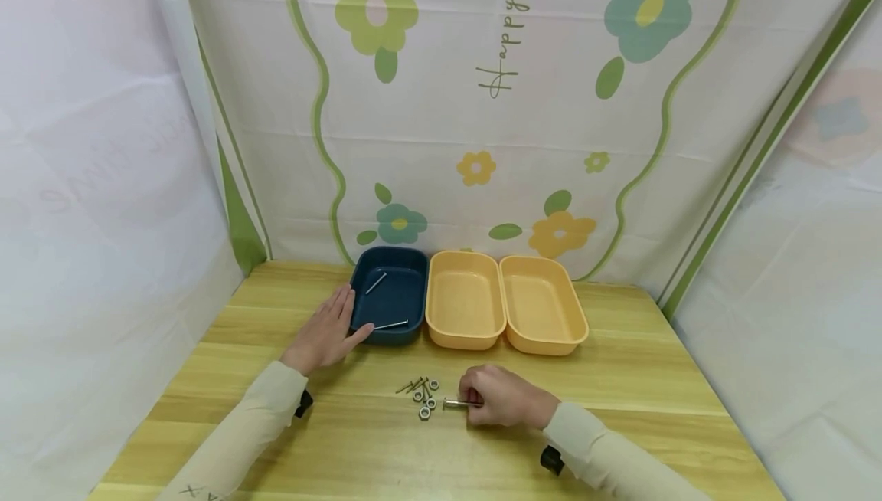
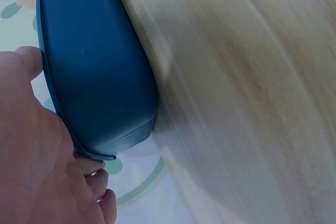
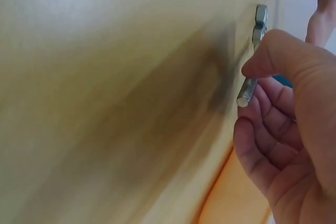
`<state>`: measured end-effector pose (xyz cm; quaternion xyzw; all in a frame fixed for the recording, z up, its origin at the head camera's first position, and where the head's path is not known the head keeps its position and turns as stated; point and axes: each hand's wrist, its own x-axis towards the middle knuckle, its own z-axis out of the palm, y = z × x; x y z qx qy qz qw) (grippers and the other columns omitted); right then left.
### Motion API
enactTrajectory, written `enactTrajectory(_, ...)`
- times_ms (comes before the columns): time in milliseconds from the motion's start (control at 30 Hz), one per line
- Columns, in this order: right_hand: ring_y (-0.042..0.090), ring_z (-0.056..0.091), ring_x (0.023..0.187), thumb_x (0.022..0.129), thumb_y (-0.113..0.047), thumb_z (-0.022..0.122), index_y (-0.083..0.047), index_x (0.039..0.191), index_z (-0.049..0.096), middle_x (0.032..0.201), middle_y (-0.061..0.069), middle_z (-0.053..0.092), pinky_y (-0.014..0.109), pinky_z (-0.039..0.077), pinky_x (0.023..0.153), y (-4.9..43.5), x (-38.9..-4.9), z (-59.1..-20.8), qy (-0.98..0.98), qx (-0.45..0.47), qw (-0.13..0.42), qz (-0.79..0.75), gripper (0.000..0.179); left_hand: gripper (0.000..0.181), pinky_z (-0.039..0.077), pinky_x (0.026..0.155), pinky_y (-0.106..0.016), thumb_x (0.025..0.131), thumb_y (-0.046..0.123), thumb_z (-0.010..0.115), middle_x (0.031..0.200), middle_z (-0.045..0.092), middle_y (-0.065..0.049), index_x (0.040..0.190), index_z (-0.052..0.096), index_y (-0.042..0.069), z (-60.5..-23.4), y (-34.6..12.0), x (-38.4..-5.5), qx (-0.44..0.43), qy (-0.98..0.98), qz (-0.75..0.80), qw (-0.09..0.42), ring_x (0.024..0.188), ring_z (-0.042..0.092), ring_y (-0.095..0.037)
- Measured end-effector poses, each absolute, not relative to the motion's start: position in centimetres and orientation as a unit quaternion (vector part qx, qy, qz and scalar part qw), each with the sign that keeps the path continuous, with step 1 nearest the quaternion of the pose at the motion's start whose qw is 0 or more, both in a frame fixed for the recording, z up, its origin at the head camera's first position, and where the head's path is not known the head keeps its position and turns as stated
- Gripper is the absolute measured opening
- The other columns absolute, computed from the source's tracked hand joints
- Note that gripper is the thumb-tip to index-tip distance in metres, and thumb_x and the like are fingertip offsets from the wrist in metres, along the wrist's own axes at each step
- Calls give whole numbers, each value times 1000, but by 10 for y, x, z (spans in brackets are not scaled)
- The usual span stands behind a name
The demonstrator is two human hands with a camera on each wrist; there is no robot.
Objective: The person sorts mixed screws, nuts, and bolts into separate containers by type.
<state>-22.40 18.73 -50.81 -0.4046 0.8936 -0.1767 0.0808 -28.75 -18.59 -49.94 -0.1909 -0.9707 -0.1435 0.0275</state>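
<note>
My left hand (image 1: 324, 332) rests against the near left corner of a dark blue tray (image 1: 390, 336), its fingers along the side wall and the thumb at the front rim. Inside that tray lie two silver bolts, one toward the back (image 1: 376, 283) and one by the front wall (image 1: 393, 325). Between thumb and fingers, my right hand (image 1: 506, 397) pinches a silver bolt (image 1: 453, 403); its threaded end (image 3: 244, 97) shows in the right wrist view. Just left of this hand is a small pile of hex nuts (image 1: 424, 413) and thin brass-coloured screws (image 1: 416, 385).
Two yellow trays, one in the middle (image 1: 465, 342) and one at the right (image 1: 547, 347), stand beside the blue one on the wooden table (image 1: 386, 455). A flower-printed white cloth (image 1: 427, 126) hangs behind them, with more cloth at both sides.
</note>
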Motion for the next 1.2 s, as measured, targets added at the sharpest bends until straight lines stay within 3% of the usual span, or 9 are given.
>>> enactTrajectory(533,-4,47,68,79,-7,77,-13,86,71,77,-11,58,12,42,58,192,-241,-470,878,-451,41,-153,12,91,22,130,-61,109,57,45,173,16,-30,163,19,-12,-499,-185,-288,-191,-971,-144,27,161,18,-48)
enactTrajectory(867,-2,53,73,83,-7,75,-14,90,73,84,-7,65,12,47,64,187,-253,-440,879,-455,35,-139,11,91,22,130,-60,108,58,46,174,15,-29,163,19,-11,-499,-185,-288,-188,-971,-144,23,162,18,-46)
enactTrajectory(1200,2,49,71,82,-4,74,-16,88,70,82,-6,60,15,45,63,174,-266,-419,872,-471,12,-133,14,91,21,130,-61,109,57,46,173,16,-30,163,19,-11,-499,-185,-287,-189,-970,-148,26,162,18,-47)
